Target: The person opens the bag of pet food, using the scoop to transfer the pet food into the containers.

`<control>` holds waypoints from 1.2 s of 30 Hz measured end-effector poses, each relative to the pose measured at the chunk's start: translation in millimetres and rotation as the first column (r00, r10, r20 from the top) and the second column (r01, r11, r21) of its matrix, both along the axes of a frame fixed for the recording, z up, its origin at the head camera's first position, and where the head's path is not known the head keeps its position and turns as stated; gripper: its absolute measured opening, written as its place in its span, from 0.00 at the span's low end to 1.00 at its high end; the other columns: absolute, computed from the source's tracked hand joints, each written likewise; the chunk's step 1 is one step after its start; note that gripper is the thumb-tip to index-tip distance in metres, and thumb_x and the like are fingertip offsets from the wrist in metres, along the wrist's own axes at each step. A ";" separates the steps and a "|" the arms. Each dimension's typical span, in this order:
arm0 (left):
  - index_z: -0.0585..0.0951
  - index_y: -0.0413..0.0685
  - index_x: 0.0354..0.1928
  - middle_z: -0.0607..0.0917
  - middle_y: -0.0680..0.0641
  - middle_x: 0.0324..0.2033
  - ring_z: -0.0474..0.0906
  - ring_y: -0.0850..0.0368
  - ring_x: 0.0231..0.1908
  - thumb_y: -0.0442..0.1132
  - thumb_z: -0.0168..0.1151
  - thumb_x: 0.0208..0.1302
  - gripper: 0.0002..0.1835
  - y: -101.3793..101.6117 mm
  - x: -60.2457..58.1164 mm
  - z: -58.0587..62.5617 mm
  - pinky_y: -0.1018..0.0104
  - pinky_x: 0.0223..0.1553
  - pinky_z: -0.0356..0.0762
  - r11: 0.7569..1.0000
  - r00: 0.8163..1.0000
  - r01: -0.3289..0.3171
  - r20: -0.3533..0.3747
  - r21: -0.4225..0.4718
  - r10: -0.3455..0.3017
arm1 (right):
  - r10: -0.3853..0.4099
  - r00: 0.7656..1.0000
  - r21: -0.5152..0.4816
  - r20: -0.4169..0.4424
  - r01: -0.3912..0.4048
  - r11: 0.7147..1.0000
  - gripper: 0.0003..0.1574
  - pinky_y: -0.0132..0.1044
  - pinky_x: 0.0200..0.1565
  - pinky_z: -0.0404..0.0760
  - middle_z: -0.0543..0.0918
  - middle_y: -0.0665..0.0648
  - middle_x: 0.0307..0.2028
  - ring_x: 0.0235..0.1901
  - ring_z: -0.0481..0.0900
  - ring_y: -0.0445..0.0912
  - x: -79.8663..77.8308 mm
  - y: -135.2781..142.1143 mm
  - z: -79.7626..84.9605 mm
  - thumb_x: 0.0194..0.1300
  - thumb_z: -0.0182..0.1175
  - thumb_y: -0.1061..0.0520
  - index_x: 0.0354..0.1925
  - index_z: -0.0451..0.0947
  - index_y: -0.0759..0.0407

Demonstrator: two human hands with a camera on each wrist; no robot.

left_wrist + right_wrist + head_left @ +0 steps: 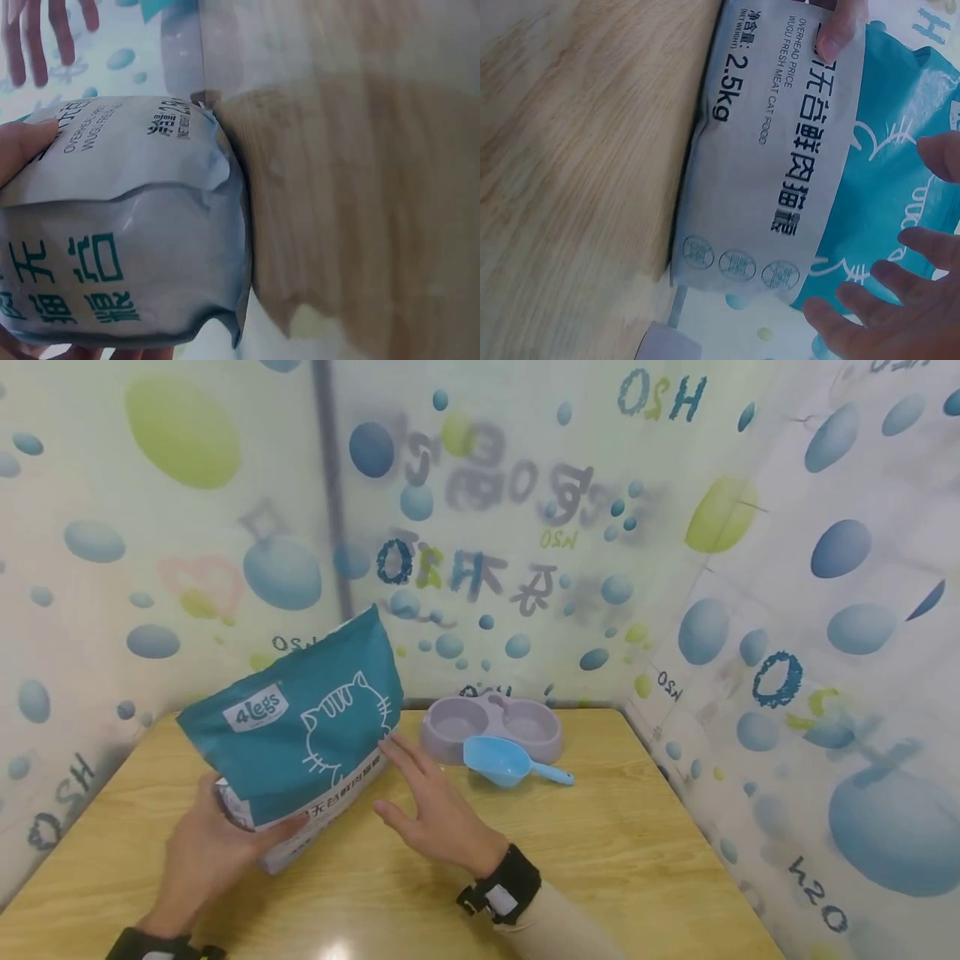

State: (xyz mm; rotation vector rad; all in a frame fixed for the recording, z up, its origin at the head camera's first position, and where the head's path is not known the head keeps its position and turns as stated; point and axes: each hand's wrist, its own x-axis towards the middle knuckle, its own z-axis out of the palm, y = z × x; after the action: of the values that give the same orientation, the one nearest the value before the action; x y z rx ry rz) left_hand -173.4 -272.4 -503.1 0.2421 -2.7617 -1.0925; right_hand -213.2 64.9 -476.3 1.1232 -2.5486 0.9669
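A teal and white cat food bag (300, 735), with a cat outline and "4Legs" on its front, stands tilted at the left of the table. My left hand (206, 856) grips its lower left side, thumb across the front; in the left wrist view more fingers show along the bag's far side (120, 225). Spread and fairly straight, the fingers of my right hand (442, 814) are at the bag's right side, with fingertips right at its edge in the head view. Printed text and "2.5kg" show on the bag's white lower part (750, 150) in the right wrist view.
A grey double pet bowl (491, 710) stands near the table's back edge. In front of it lies a light blue scoop (498, 764), handle pointing right. Patterned curtains (525, 527) surround the wooden table (637, 860) at the back and sides.
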 end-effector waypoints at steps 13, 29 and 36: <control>0.65 0.41 0.86 0.88 0.30 0.66 0.90 0.33 0.56 0.57 0.97 0.53 0.67 37.3 15.1 -2.1 0.49 0.52 0.93 0.988 0.934 0.143 -0.323 -0.051 -0.152 | 0.001 0.998 -0.094 0.063 0.005 0.996 0.56 0.71 0.87 0.70 0.38 0.62 0.98 0.95 0.52 0.64 5.7 -6.1 0.0 0.91 0.59 0.37 0.98 0.40 0.41; 0.64 0.42 0.79 0.77 0.29 0.78 0.81 0.17 0.72 0.53 0.91 0.65 0.54 47.7 16.8 4.4 0.35 0.56 0.97 0.943 0.939 0.295 -0.230 0.151 -0.257 | 0.040 0.991 -0.087 0.126 -0.029 0.996 0.62 0.69 0.88 0.68 0.34 0.56 0.98 0.96 0.47 0.63 8.8 -4.9 3.3 0.90 0.61 0.34 0.98 0.32 0.41; 0.64 0.49 0.86 0.82 0.31 0.73 0.87 0.27 0.67 0.56 0.92 0.63 0.59 56.4 20.8 -4.9 0.53 0.48 1.00 0.945 0.946 0.277 -0.223 0.177 -0.235 | 0.085 0.969 -0.143 0.234 -0.052 0.988 0.58 0.59 0.88 0.73 0.33 0.46 0.98 0.97 0.48 0.57 13.8 5.6 0.1 0.90 0.57 0.29 0.97 0.35 0.34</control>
State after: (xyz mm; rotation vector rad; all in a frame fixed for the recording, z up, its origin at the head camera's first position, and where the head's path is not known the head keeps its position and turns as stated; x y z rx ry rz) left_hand -152.5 -216.0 -508.1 -0.2028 -2.5511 -1.3845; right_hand -199.4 70.5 -476.2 1.1236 -2.5903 1.3481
